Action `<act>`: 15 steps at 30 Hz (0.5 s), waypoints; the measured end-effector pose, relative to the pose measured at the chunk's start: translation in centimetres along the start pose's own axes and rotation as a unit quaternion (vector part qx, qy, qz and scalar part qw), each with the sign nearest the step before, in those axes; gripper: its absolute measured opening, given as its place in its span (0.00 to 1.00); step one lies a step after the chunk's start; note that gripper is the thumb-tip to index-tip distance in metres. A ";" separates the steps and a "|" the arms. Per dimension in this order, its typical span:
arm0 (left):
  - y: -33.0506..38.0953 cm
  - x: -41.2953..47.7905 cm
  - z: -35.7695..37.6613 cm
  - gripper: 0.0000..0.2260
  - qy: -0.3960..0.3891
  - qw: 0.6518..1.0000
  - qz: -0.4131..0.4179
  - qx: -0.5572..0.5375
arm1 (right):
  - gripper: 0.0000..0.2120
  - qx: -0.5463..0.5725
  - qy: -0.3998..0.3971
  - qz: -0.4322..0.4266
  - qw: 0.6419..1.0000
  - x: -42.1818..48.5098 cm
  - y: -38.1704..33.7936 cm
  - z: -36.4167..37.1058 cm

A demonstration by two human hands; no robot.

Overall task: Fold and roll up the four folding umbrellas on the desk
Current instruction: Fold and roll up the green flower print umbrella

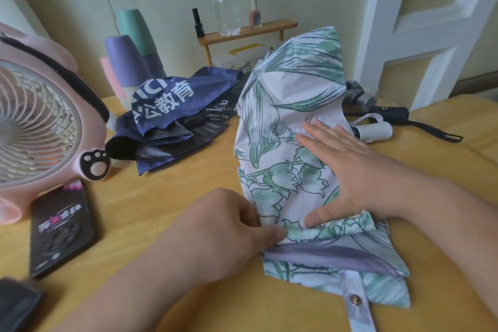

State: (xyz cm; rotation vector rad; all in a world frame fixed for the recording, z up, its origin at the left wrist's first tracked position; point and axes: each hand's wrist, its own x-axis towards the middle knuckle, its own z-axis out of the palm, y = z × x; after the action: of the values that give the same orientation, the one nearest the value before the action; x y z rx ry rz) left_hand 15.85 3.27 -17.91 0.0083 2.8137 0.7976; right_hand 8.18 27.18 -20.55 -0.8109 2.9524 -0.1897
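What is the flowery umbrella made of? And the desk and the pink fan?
Floral umbrella: thin matte fabric, probably polyester; it creases and folds. Desk: looks like light wood with faint grain, maybe laminate. Fan: smooth pink plastic, judging by its moulded shape.

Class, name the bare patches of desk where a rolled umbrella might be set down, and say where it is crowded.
Bare desk lies between the navy umbrella, floral umbrella and phone, and right of the right hand, in front of the black handle. Crowded: behind, around cups and fan.
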 end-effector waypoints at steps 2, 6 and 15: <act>-0.3 0.4 0.4 0.23 0.147 0.985 0.050 0.075 | 0.66 0.002 0.001 -0.001 1.000 0.0 -0.1 -0.1; 0.5 1.8 -0.2 0.24 0.210 0.891 0.333 0.227 | 0.68 0.015 0.005 0.000 1.000 -0.2 -0.3 -0.3; 1.1 4.0 0.9 0.45 -0.060 0.912 0.297 0.277 | 0.68 0.022 -0.023 0.012 0.999 -1.9 -0.7 -1.3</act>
State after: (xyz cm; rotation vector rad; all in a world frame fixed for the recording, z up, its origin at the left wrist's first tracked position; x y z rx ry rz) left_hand 12.03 4.91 -18.90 1.0002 2.8201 0.0415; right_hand 10.05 27.73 -19.14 -0.7632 2.9034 -0.2313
